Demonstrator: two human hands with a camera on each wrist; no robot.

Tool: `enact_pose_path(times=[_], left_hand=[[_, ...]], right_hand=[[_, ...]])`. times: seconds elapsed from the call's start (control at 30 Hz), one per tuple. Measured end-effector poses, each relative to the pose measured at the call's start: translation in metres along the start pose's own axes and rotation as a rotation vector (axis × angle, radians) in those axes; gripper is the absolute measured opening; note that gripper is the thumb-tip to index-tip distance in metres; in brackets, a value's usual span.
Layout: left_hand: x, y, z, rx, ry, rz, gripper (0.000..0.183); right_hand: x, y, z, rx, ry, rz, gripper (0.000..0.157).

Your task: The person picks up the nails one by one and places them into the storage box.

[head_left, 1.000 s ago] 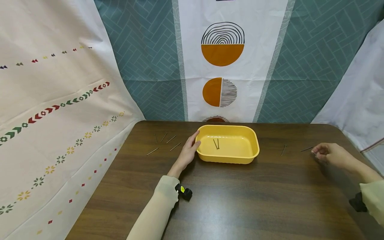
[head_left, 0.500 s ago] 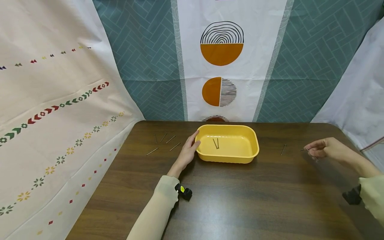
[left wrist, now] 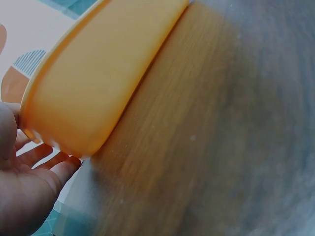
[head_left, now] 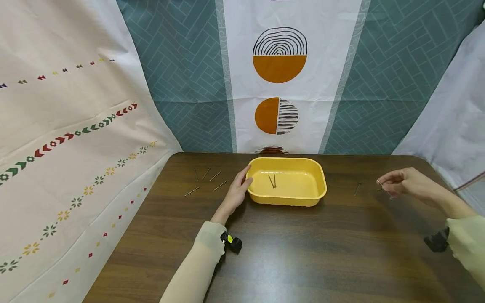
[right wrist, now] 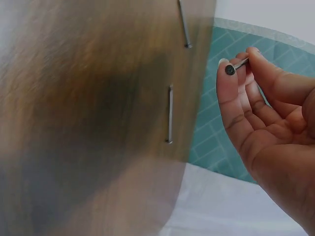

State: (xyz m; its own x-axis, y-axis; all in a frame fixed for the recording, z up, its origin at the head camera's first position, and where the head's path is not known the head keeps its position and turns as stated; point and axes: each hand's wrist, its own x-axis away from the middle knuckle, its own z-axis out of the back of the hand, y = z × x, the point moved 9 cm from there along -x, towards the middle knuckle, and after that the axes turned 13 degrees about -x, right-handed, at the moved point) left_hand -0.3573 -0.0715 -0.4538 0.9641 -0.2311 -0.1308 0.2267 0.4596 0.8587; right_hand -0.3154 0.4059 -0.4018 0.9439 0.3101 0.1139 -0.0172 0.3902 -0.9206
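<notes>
A yellow plastic tray (head_left: 287, 201) sits near the back of the table, two nails (head_left: 275, 181) lying inside it. At its left end, my left hand (head_left: 235, 194) grips the rim and side wall, with several fingers (left wrist: 64, 169) against the outside of the tray in the left wrist view. Off to the right, my right hand (head_left: 411, 184) is raised over the table and pinches a nail (right wrist: 241, 64) between thumb and fingertips. The held nail's dark round head points toward the camera in the right wrist view. Below that hand, two more nails (right wrist: 170, 114) lie on the wood.
Several nails (head_left: 192, 191) are scattered left of the tray, beyond the left forearm. The dark wooden table (head_left: 303, 252) ends at hanging cloths: a teal and white one (head_left: 189, 84) behind, a patterned white one (head_left: 75, 147) at the left.
My right hand has lifted and moved left toward the tray with the nail between its fingers. The left hand and the tray stay where they were.
</notes>
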Motion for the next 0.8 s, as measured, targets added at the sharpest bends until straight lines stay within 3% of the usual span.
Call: enact_pose_path(times=[0.23, 0.47, 0.63, 0.8], left_hand=[[0.000, 0.000, 0.000, 0.012, 0.007, -0.006, 0.054], [-0.001, 0.002, -0.001, 0.018, 0.006, 0.005, 0.054], [0.009, 0.024, 0.006, 0.034, -0.006, -0.001, 0.053], [0.018, 0.038, 0.011, 0.038, -0.006, -0.009, 0.052]], right_hand=[[-0.010, -0.012, -0.006, 0.010, 0.018, -0.054, 0.033], [-0.019, -0.027, -0.017, -0.006, 0.016, -0.049, 0.032], [-0.028, -0.034, -0.025, -0.062, 0.012, -0.071, 0.035], [-0.038, -0.043, -0.032, -0.038, 0.015, -0.067, 0.037]])
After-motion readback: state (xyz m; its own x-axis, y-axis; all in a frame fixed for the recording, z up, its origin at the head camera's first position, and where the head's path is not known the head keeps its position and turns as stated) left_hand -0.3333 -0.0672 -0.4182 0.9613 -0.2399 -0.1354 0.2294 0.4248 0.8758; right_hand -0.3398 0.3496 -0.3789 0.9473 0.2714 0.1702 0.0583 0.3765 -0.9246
